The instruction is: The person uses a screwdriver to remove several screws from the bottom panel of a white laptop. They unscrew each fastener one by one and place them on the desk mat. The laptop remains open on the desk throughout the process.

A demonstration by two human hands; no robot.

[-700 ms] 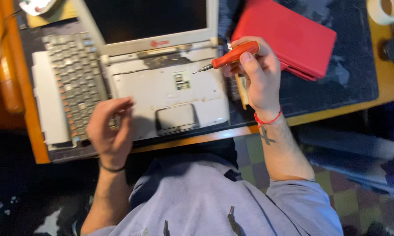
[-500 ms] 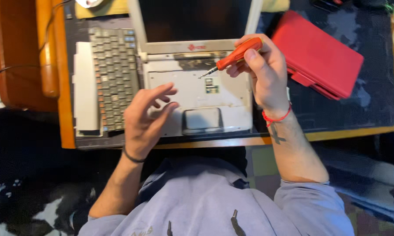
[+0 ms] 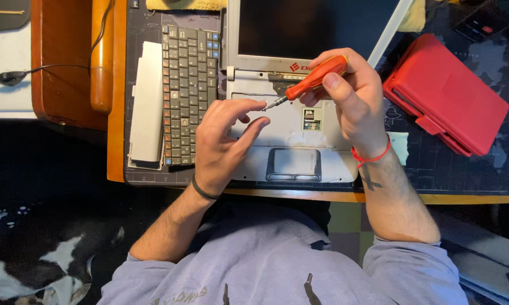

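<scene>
Both hands at screwdriver (image 3: 313,82): right (image 3: 353,99) grips, left (image 3: 223,141) fingers tip.

Right hand (image 3: 353,107) grips orange screwdriver (image 3: 313,82), tip over the laptop (image 3: 299,141) base. Left hand (image 3: 220,141) rests on the palmrest, fingertips at the tip. Detached keyboard (image 3: 186,96) lies left, red case (image 3: 446,93) right.
</scene>
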